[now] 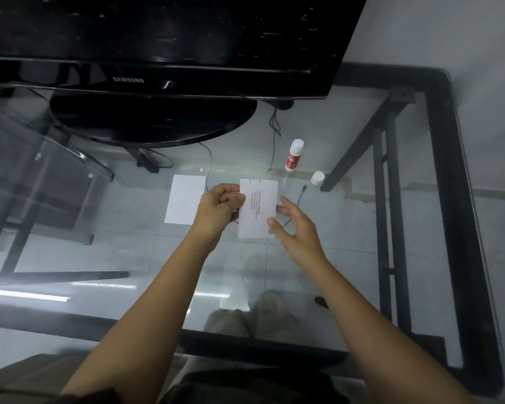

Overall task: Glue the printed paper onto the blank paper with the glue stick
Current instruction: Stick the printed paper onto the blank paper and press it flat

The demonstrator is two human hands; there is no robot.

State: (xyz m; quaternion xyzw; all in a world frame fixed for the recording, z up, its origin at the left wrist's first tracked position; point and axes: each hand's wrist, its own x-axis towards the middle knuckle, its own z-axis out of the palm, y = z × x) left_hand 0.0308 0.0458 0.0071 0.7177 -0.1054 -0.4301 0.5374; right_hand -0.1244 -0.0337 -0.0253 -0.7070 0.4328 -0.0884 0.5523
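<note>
We hold the printed paper (258, 209) above the glass table (347, 258), text side up. Left hand (220, 205) pinches its left edge w/ fingers pressed together; right hand (296, 228) is spread, thumb just on the lower right corner, prob. to steady it. Blank paper (184, 203) lies flat just to the left, ready to receive it. Glue stick (294, 155) stands uncapped beyond, its cap (317, 178) beside it.

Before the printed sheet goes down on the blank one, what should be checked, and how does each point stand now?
1. Printed paper gripped: ok, left hand pinches its edge.
2. Right hand steadying it: ok, fingers touch its right edge.
3. Blank paper flat on the glass table: ok.
4. Glue applied: cannot tell.
5. Glue stick out of the way: ok, upright and uncapped behind the sheets, cap beside it.
</note>
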